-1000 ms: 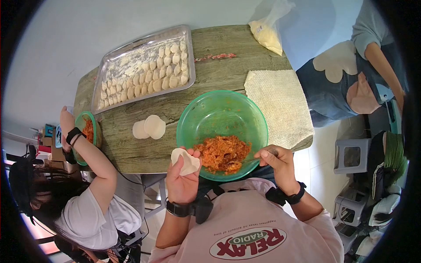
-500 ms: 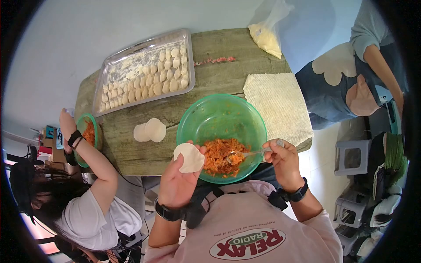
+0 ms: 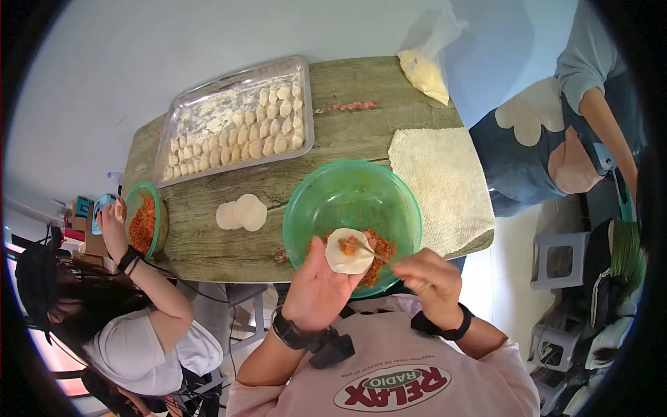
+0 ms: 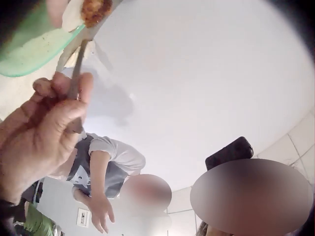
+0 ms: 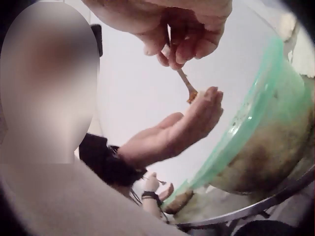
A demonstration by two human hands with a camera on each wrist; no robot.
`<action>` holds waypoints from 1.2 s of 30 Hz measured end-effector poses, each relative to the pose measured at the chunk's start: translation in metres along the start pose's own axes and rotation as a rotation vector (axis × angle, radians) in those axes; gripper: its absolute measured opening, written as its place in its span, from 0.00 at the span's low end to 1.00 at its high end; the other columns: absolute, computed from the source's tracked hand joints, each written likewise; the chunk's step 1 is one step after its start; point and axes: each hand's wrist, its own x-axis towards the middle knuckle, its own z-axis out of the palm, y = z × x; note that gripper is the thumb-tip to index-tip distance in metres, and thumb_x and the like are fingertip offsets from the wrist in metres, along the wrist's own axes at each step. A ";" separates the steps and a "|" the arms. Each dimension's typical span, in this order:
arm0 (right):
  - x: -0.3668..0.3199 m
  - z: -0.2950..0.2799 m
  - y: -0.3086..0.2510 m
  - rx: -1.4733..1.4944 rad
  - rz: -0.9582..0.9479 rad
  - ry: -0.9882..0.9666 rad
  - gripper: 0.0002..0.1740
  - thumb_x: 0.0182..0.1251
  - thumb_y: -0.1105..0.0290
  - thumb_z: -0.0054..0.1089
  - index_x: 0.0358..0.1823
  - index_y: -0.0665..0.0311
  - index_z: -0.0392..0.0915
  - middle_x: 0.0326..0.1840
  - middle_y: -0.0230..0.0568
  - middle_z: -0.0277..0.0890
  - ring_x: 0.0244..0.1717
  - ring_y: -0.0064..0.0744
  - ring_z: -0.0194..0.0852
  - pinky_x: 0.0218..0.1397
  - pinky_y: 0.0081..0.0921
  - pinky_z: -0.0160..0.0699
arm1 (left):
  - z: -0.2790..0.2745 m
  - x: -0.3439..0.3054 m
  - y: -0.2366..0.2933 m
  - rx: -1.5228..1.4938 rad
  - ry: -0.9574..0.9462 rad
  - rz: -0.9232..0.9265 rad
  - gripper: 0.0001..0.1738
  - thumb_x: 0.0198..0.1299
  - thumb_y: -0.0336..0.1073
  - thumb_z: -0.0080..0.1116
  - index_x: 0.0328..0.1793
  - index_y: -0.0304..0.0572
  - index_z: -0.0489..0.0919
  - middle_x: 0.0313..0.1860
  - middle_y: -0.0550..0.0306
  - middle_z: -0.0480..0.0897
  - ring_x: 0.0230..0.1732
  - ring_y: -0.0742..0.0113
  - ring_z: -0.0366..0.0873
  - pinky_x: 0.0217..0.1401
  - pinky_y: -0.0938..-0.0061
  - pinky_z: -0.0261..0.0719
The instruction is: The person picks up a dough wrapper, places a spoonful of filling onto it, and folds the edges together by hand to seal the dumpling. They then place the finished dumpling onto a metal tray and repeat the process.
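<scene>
My left hand (image 3: 316,295) is palm up over the near left part of the green bowl (image 3: 333,182), carrying a round dumpling wrapper (image 3: 336,261) on its fingers. Those fingers look straight in the right wrist view. A small lump of orange-red filling (image 3: 347,244) lies on the wrapper. Between thumb and fingers, my right hand (image 3: 432,279) pinches a metal spoon (image 5: 184,78), its tip at that lump. More filling (image 3: 383,260) sits in the bowl, partly hidden behind the wrapper and hands.
Left of the bowl, loose wrappers (image 3: 250,213) overlap on the table. A metal tray (image 3: 208,111) with rows of dumplings stands behind. A cream cloth (image 3: 445,187) and a bag of pale powder (image 3: 425,75) lie right. At left, another person's hand (image 3: 111,229) is beside a second bowl (image 3: 161,222).
The spoon has lifted filling from the bowl and brought it left onto the wrapper. My left hand has moved right over the bowl, the wrapper now lying flat.
</scene>
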 end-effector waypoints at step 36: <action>0.007 -0.020 -0.016 0.201 0.247 0.237 0.13 0.66 0.65 0.56 0.38 0.71 0.81 0.27 0.36 0.74 0.24 0.20 0.69 0.28 0.16 0.64 | -0.038 -0.010 0.010 0.048 0.034 0.129 0.27 0.72 0.48 0.31 0.68 0.36 0.58 0.67 0.50 0.64 0.69 0.56 0.60 0.73 0.56 0.56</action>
